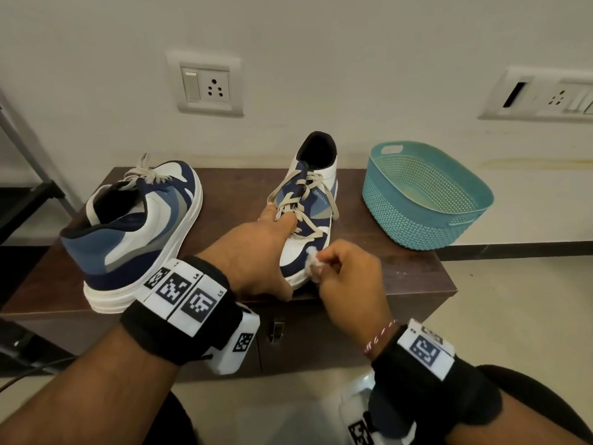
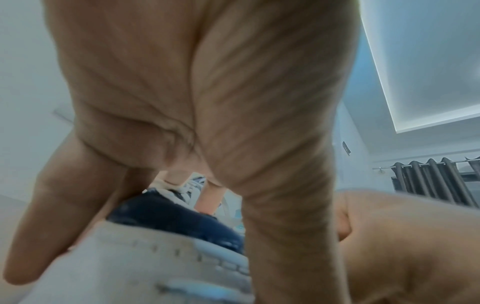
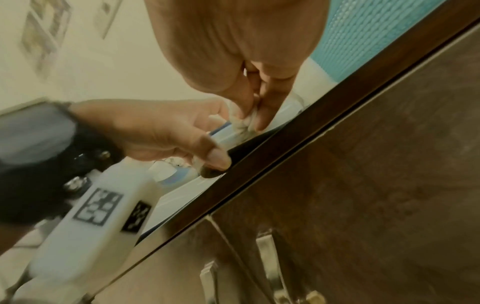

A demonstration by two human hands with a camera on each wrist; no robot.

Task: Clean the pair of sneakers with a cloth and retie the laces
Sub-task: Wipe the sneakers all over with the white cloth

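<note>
The right hand (image 1: 348, 271) pinches a small white cloth (image 1: 313, 264) between thumb and fingertips, pressing it against the toe of a sneaker (image 1: 308, 216); the right wrist view shows the crumpled cloth (image 3: 244, 121) squeezed between the fingers, right at the shoe's white sole. The left hand (image 1: 256, 252) steadies the same sneaker, its fingers curled over the top into the loose beige laces (image 1: 301, 200) while the thumb reaches down to the desk (image 1: 410, 271) beside the sole. In the left wrist view the left hand's fingers (image 2: 285, 216) straddle the shoe's navy toe and white sole. This sneaker, white and navy with the word SPORTS on its side, stands upright near the front edge of the dark brown desk, toe toward the person and heel toward the wall. The second sneaker (image 1: 134, 229) stands at the desk's left end, heel toward the person, its laces in a loose tangle. A teal plastic basket (image 1: 423, 200) with a perforated wall sits at the desk's right end, well apart from the hands. Behind, a pale wall carries two socket plates (image 1: 208, 85).
</note>
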